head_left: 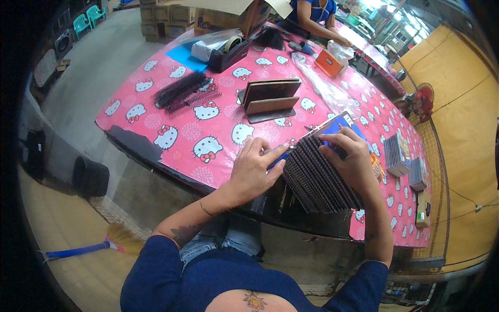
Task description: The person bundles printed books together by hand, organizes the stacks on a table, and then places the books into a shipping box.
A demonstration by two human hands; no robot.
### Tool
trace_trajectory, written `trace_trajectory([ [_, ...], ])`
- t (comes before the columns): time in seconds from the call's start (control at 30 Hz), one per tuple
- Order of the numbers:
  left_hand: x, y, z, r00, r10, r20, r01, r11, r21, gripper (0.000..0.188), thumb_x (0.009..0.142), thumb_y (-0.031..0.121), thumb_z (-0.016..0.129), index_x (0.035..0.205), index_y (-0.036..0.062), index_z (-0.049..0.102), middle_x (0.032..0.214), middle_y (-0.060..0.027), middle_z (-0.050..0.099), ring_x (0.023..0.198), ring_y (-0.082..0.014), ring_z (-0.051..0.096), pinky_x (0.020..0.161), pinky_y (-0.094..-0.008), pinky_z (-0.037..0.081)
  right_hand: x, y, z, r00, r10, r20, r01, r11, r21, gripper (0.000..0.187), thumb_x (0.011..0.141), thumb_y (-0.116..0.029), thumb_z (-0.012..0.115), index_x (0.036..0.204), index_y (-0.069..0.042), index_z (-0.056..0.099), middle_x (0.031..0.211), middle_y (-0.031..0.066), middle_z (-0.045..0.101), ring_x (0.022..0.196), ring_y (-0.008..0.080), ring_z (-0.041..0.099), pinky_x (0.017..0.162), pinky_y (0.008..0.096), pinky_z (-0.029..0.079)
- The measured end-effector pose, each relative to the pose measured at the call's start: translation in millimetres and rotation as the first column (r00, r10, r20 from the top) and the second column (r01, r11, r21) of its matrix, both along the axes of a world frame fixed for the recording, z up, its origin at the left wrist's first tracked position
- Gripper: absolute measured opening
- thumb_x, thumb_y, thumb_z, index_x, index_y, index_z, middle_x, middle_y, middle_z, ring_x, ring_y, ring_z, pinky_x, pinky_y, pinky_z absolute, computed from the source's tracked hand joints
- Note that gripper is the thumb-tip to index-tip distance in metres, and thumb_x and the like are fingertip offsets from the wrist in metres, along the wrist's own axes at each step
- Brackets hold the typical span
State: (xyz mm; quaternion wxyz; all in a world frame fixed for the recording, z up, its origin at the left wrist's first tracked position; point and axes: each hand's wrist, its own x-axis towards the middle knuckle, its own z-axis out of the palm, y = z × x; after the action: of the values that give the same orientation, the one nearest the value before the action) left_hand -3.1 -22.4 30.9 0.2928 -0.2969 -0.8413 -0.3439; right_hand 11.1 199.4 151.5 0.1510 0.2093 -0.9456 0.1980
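Observation:
A thick stack of wire-bound notebooks [317, 174] leans at the table's near edge, its rows of black wire spines turned towards me. The top one has a blue cover [358, 132]. My left hand [254, 166] is closed around small blue-handled pliers [278, 160], their metal tip at the upper left corner of the spines. My right hand [349, 156] grips the upper part of the stack, thumb by the spines and fingers bent over the blue cover. Beyond the stack stands a dark slotted stand [270, 101]. Loose black binding wires [182, 93] lie to its left.
A pink patterned cloth [223, 171] covers the table. Further back are a black tape dispenser [228, 54], a cardboard box [228, 21], an orange box [328, 63] and clear plastic [327, 86]. Notebook stacks [397, 153] stand at right. Another person [314, 15] works beyond.

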Motion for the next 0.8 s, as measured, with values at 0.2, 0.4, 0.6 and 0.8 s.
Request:
trace_trajectory([
  [0.2, -5.0, 0.4, -20.2, 0.216, -0.724, 0.655, -0.03, 0.665, 0.746, 0.033, 0.099, 0.023, 0.049, 0.119, 0.0014, 0.063, 0.085, -0.0032, 0.065, 0.072, -0.0128, 0.065, 0.064, -0.0259, 0.051, -0.6, 0.9, -2.0, 1.0, -0.006, 0.006, 0.006, 1.0, -0.014, 0.022, 0.08, -0.012, 0.074, 0.1, -0.006, 0.07, 0.081, 0.0087, 0.06, 0.072, 0.0212, 0.06, 0.067, 0.0325, 0.049],
  [0.4, 4.3, 5.4, -18.3, 0.854, -0.231, 0.466, 0.113, 0.957, 0.268, 0.033, 0.098, 0.025, 0.052, 0.121, 0.0034, 0.062, 0.082, -0.0024, 0.063, 0.077, -0.0125, 0.064, 0.068, -0.0279, 0.051, -0.9, 2.1, -2.5, 1.0, 0.002, -0.003, -0.002, 1.0, -0.01, 0.022, 0.08, -0.015, 0.074, 0.1, -0.006, 0.07, 0.081, 0.0093, 0.06, 0.071, 0.0223, 0.06, 0.068, 0.0331, 0.049],
  [0.6, -4.5, 1.4, -40.5, 0.166, -0.791, 0.589, -0.024, 0.594, 0.804, 0.028, 0.098, 0.028, 0.048, 0.099, 0.0039, 0.063, 0.085, -0.0023, 0.062, 0.076, -0.0151, 0.066, 0.067, -0.0261, 0.051, -1.6, 0.8, -2.4, 1.0, 0.004, -0.001, -0.004, 1.0, 0.0, 0.022, 0.079, -0.011, 0.075, 0.1, -0.006, 0.07, 0.081, 0.0087, 0.06, 0.072, 0.0212, 0.059, 0.068, 0.0321, 0.048],
  [0.8, -6.4, 3.4, -32.3, 0.109, -0.774, 0.624, -0.07, 0.62, 0.781, 0.027, 0.098, 0.026, 0.048, 0.099, 0.0045, 0.063, 0.088, -0.0033, 0.062, 0.07, -0.0144, 0.064, 0.062, -0.0255, 0.049, -1.0, 1.7, -3.1, 1.0, -0.006, 0.003, 0.007, 1.0, -0.014, 0.022, 0.08, -0.013, 0.074, 0.1, -0.007, 0.07, 0.082, 0.0096, 0.061, 0.074, 0.023, 0.06, 0.07, 0.0333, 0.049],
])
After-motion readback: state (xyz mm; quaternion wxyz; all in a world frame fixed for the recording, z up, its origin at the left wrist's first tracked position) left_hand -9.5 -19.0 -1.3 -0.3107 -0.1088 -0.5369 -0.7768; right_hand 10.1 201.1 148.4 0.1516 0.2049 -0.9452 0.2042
